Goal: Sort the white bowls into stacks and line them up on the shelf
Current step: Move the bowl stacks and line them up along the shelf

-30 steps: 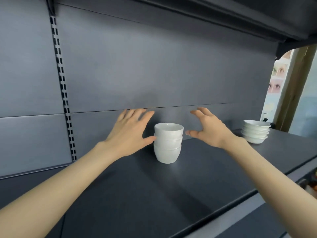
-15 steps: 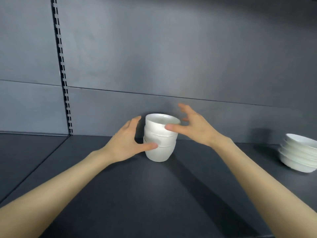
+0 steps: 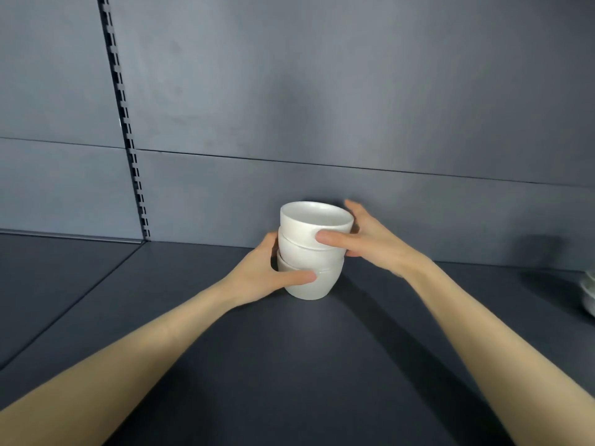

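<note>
A stack of three small deep white bowls (image 3: pixel 309 252) stands on the dark shelf board (image 3: pixel 289 365), close to the back wall. My left hand (image 3: pixel 264 278) grips the lowest bowl from the left, thumb across its front. My right hand (image 3: pixel 363 243) holds the upper bowls from the right, thumb on the front under the top rim and fingers round the back. A second stack of wider, shallow white bowls (image 3: pixel 590 296) is cut off by the right edge.
The grey back panel (image 3: pixel 354 107) rises right behind the stack, with a slotted upright rail (image 3: pixel 128 133) at the left. A seam (image 3: pixel 74 300) splits the shelf board on the left side.
Both hands have closed in from either side and now grip the stack of deep bowls. The view has dropped and shifted left, so the shallow stack slid to the right edge.
</note>
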`<state>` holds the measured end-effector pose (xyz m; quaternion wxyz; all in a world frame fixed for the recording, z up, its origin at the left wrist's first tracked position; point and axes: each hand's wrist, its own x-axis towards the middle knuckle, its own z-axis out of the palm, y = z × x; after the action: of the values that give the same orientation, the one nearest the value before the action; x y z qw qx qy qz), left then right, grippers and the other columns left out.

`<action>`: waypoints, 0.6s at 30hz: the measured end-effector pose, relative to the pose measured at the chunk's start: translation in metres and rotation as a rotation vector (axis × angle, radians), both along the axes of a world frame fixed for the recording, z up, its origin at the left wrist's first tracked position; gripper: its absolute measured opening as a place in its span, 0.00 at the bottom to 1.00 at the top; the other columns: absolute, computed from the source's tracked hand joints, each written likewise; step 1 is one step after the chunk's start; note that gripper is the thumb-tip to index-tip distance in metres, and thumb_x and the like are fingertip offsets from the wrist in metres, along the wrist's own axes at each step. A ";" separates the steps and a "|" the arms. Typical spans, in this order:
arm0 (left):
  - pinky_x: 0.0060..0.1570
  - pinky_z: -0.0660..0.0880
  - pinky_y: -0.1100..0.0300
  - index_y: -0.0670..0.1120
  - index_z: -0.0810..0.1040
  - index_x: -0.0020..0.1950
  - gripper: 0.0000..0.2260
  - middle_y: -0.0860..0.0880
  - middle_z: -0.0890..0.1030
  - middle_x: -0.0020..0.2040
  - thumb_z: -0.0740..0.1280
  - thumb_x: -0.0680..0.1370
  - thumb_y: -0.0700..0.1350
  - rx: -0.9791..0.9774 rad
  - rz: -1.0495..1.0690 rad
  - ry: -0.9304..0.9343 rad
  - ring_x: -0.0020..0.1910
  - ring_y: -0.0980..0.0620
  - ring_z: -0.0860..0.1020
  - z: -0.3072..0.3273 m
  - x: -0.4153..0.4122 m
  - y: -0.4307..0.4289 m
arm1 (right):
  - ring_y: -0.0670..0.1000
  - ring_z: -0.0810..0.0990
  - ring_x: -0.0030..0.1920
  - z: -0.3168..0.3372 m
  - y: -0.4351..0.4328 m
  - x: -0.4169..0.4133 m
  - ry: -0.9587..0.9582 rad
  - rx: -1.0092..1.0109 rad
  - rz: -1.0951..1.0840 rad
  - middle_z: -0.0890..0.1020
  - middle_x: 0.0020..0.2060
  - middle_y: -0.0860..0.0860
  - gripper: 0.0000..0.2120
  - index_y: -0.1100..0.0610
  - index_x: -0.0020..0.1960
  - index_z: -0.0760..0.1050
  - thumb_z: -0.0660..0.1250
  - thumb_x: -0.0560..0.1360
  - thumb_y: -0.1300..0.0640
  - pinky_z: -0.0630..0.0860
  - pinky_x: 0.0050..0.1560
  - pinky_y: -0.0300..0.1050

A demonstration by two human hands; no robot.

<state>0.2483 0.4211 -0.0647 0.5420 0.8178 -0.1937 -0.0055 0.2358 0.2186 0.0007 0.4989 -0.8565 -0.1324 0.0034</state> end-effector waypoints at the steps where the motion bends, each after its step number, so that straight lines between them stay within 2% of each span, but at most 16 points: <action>1: 0.55 0.75 0.64 0.53 0.63 0.71 0.41 0.62 0.75 0.61 0.78 0.63 0.56 0.002 -0.003 0.007 0.60 0.63 0.75 -0.002 0.002 0.000 | 0.39 0.75 0.60 -0.002 0.000 0.000 -0.004 0.004 0.006 0.73 0.59 0.38 0.44 0.53 0.76 0.54 0.74 0.68 0.47 0.75 0.60 0.40; 3: 0.60 0.75 0.57 0.53 0.63 0.71 0.44 0.60 0.76 0.62 0.78 0.60 0.59 -0.006 -0.008 0.017 0.61 0.61 0.75 -0.005 0.004 -0.001 | 0.30 0.78 0.46 -0.003 0.000 0.001 -0.021 0.007 0.026 0.76 0.51 0.37 0.23 0.46 0.61 0.66 0.73 0.71 0.52 0.77 0.45 0.30; 5: 0.61 0.76 0.54 0.53 0.64 0.70 0.43 0.59 0.77 0.62 0.79 0.60 0.58 -0.034 -0.020 0.026 0.61 0.59 0.76 -0.007 0.006 -0.002 | 0.28 0.78 0.41 -0.004 0.000 0.001 -0.040 0.041 0.038 0.76 0.49 0.38 0.16 0.43 0.50 0.67 0.73 0.72 0.54 0.78 0.40 0.29; 8: 0.59 0.76 0.55 0.52 0.66 0.69 0.41 0.58 0.78 0.61 0.79 0.60 0.55 -0.071 -0.040 0.043 0.60 0.59 0.77 -0.008 0.007 -0.004 | 0.31 0.79 0.42 -0.006 0.001 0.000 -0.042 0.104 0.053 0.77 0.50 0.39 0.16 0.42 0.51 0.67 0.72 0.72 0.55 0.79 0.39 0.31; 11: 0.55 0.77 0.59 0.53 0.70 0.66 0.36 0.57 0.80 0.58 0.79 0.60 0.52 -0.085 -0.042 0.044 0.58 0.59 0.79 -0.006 0.007 -0.004 | 0.37 0.79 0.49 -0.007 0.001 0.000 -0.045 0.133 0.046 0.77 0.51 0.39 0.19 0.43 0.54 0.66 0.73 0.71 0.53 0.81 0.43 0.36; 14: 0.51 0.78 0.62 0.56 0.74 0.58 0.27 0.57 0.82 0.54 0.80 0.63 0.45 -0.084 -0.015 0.036 0.54 0.59 0.80 -0.003 0.006 -0.004 | 0.40 0.80 0.48 -0.007 0.002 -0.001 -0.061 0.165 0.031 0.78 0.49 0.41 0.17 0.42 0.51 0.68 0.74 0.71 0.54 0.81 0.47 0.41; 18: 0.45 0.77 0.68 0.57 0.76 0.54 0.23 0.59 0.84 0.49 0.80 0.65 0.42 -0.089 0.019 0.016 0.50 0.61 0.81 0.001 -0.001 -0.004 | 0.43 0.81 0.51 -0.005 0.004 -0.006 -0.064 0.179 0.019 0.79 0.49 0.42 0.19 0.44 0.54 0.70 0.75 0.69 0.55 0.81 0.51 0.47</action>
<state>0.2478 0.4169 -0.0633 0.5795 0.7945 -0.1813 0.0017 0.2301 0.2227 -0.0044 0.5687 -0.8070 -0.1560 -0.0309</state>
